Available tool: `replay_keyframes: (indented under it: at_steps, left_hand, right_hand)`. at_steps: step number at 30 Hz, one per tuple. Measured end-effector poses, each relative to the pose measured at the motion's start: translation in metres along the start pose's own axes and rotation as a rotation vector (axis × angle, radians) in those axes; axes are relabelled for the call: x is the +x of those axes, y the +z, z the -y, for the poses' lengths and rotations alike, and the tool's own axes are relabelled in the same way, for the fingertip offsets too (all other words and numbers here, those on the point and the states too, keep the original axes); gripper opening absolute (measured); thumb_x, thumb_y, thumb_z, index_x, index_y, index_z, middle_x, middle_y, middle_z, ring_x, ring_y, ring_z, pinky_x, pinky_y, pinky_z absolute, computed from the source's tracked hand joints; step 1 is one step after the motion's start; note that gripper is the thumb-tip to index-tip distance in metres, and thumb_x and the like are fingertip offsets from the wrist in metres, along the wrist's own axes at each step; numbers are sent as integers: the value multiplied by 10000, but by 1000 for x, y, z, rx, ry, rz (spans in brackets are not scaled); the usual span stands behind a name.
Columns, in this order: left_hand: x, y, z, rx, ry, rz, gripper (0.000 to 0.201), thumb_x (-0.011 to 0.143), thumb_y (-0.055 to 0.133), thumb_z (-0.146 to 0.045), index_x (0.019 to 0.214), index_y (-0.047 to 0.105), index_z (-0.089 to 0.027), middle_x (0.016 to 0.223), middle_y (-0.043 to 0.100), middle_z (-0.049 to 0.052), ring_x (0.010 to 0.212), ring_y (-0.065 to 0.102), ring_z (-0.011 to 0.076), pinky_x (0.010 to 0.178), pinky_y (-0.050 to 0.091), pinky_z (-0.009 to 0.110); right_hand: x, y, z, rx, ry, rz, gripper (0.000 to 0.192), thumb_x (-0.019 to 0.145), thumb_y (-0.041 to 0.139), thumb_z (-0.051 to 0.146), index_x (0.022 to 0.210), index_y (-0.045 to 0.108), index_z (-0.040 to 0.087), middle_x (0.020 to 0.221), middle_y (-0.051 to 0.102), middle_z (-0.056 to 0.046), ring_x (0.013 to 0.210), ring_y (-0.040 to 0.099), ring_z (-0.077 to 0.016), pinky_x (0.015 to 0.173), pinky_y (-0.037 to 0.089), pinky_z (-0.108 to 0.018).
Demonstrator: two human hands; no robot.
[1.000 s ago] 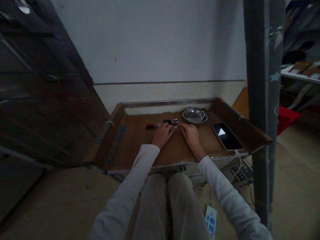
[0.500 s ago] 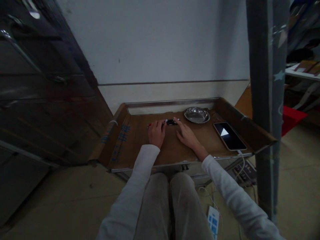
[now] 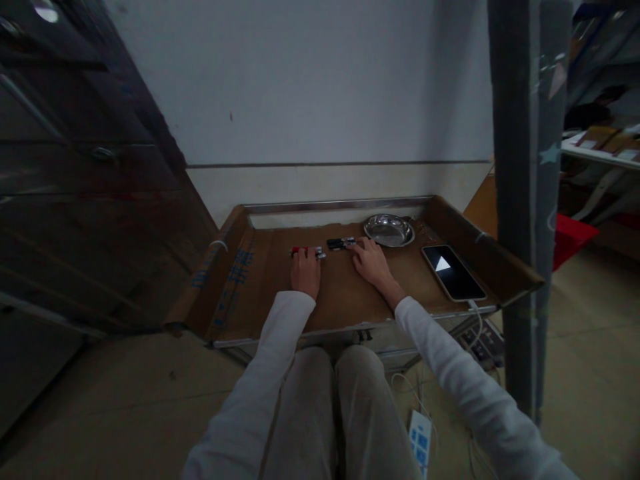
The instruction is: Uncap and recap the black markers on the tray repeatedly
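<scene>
The red pen point(image 3: 303, 251) is touched by the left hand point(image 3: 305, 272), the black pen point(image 3: 341, 243) by the right hand point(image 3: 371, 261), far on the desk point(image 3: 345, 293); fingers lie flat, nothing clasped. Both are judged light, stiff, rollable, best pinched mid-barrel.

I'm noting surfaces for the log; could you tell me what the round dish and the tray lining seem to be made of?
The round dish looks like polished metal, probably stainless steel: silvery, with bright reflections. The tray lining looks like matte brown cardboard, with blue print and folded-up sides. The right hand lies just beside the dish.
</scene>
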State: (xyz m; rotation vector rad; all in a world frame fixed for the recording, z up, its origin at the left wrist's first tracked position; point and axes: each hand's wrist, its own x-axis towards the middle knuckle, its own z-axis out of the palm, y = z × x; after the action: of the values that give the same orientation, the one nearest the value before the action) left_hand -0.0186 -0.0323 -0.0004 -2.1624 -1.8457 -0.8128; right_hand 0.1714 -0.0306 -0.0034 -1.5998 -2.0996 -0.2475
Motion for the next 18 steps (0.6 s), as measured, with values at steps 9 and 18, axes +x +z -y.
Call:
replay_keyframes:
  at_steps: [9, 18]
  left_hand:
    - [1, 4, -1, -77, -10, -21, 123, 832, 508, -179, 952, 509, -150, 1012, 520, 119, 973, 514, 236, 889, 428, 404]
    - [1, 1, -2, -53, -72, 33, 157, 860, 451, -158, 986, 523, -98, 1032, 504, 154, 1011, 491, 243, 915, 408, 382]
  right_hand:
    - [0, 1, 1, -15, 11, 21, 315, 887, 420, 195, 1162, 574, 198, 1140, 525, -119, 1042, 451, -248, 889, 356, -364]
    - [0, 2, 1, -13, 19, -3, 304, 904, 392, 197, 1145, 577, 202, 1091, 533, -116, 1006, 465, -238, 850, 364, -349]
